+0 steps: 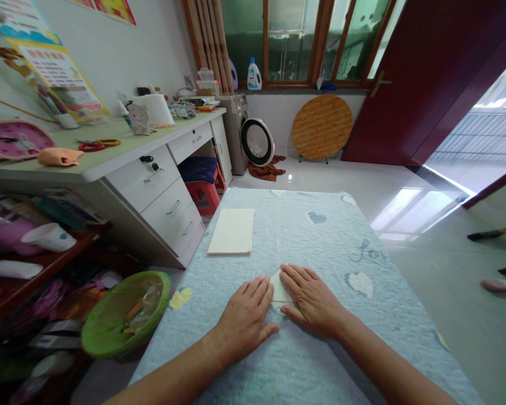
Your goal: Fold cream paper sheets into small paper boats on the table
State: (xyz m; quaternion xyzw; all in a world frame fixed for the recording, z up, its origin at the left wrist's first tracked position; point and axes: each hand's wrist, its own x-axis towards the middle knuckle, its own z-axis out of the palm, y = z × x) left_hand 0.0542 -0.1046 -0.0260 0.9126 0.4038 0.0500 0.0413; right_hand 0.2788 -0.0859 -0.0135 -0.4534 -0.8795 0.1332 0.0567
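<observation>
My left hand (244, 318) and my right hand (310, 301) lie flat, fingers stretched out, side by side on a light blue quilted cloth (320, 247) that covers a table. Both press on a small cream piece of paper (279, 288), of which only a corner shows between them. Farther away on the cloth, to the left, lies a stack of cream paper sheets (231, 230), untouched.
A green basket (124, 315) sits low to the left of the table. A white desk with drawers (160, 185) stands at the left, a red stool (204, 194) under it. A washing machine (253, 138) and a round wooden board (320, 126) stand by the far wall.
</observation>
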